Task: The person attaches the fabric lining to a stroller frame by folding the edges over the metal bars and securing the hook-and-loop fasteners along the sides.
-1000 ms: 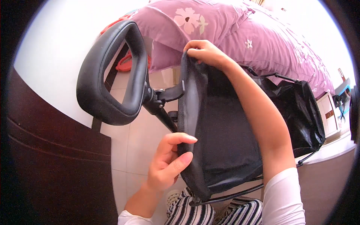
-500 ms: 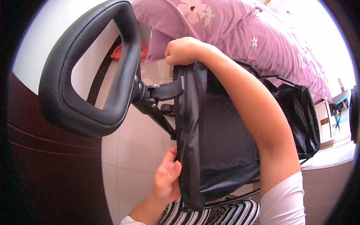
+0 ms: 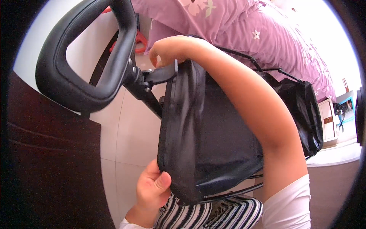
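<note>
A black fabric cart (image 3: pixel 228 129) with thin black frame rods lies across the middle of the view. Its thick padded loop handle (image 3: pixel 49 68) rises at the left on a black pole, with a black lever near the joint. Low on the cart's left edge, my left hand (image 3: pixel 150 189) grips the fabric, thumb on top and fingers partly hidden behind. My right hand (image 3: pixel 171 49) reaches across to the far corner of that edge, fingers curled down around it; the fingertips are mostly hidden.
A bed with a pink floral cover (image 3: pixel 228 34) stands behind the cart. Dark brown furniture (image 3: pixel 49 152) fills the left side, over pale floor tiles (image 3: pixel 129 141). A red object (image 3: pixel 141 42) rests near the bed. My striped-clad legs (image 3: pixel 190 217) are below; a small white cabinet (image 3: pixel 327 118) stands right.
The cart's left edge has shifted left, carried along with both hands. The handle has moved slightly up and left. My right hand's fingers now curl less tightly than before.
</note>
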Demonstrator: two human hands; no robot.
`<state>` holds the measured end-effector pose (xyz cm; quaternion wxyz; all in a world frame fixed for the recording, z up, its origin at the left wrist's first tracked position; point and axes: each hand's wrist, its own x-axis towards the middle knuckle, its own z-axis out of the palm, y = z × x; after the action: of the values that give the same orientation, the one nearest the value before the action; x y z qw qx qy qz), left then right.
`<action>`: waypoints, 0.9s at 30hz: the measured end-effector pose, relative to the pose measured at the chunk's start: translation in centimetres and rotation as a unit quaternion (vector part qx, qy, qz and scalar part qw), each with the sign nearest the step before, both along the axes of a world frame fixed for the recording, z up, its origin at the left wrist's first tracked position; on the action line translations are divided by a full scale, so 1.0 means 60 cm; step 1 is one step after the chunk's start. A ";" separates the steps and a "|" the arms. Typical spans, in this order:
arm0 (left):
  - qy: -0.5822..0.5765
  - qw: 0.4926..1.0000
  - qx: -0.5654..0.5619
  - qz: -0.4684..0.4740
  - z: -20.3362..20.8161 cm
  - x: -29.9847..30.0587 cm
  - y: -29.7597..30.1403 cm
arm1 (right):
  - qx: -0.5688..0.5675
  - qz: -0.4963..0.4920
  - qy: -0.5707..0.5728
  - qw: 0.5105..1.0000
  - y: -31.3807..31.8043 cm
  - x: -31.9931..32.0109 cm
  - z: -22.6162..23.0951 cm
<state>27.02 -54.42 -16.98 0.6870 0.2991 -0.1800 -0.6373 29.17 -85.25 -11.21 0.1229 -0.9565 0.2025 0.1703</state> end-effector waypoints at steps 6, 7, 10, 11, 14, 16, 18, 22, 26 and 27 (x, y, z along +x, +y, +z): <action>0.253 0.967 -0.015 -0.006 -0.053 -0.013 0.011 | -0.161 0.062 0.062 0.983 0.013 0.028 -0.033; 0.272 0.961 -0.032 -0.029 -0.055 -0.014 0.005 | -0.243 0.068 0.055 0.966 0.014 0.020 -0.040; 0.263 0.959 -0.036 -0.098 -0.058 -0.005 -0.024 | -0.237 0.063 0.083 0.966 -0.007 0.019 -0.058; 0.220 0.965 -0.014 -0.140 -0.055 0.002 -0.040 | -0.232 0.062 0.079 0.968 -0.007 0.013 -0.060; 0.159 0.980 0.062 -0.106 -0.052 0.015 -0.100 | -0.321 0.073 0.065 0.942 0.019 0.002 -0.048; 0.136 0.985 0.043 -0.100 -0.050 0.009 -0.147 | -0.298 0.040 0.045 0.953 0.027 -0.009 -0.039; 0.111 0.989 0.022 -0.096 -0.049 0.001 -0.175 | -0.296 0.018 0.000 0.955 0.031 -0.023 -0.030; 0.102 0.992 0.005 -0.071 -0.039 -0.001 -0.187 | -0.161 -0.127 -0.566 0.798 0.058 -0.096 -0.034; 0.089 0.995 0.034 -0.041 -0.050 -0.019 -0.200 | 0.132 -0.268 -0.576 0.761 0.189 -0.191 -0.068; 0.081 0.995 0.059 -0.027 -0.035 -0.024 -0.198 | 0.154 -0.272 -0.553 0.773 0.216 -0.197 -0.077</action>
<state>25.57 -66.29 -19.07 0.6628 0.2815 -0.0936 -0.6876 17.35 -72.27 -15.86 0.4003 -0.7593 0.3221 -0.3994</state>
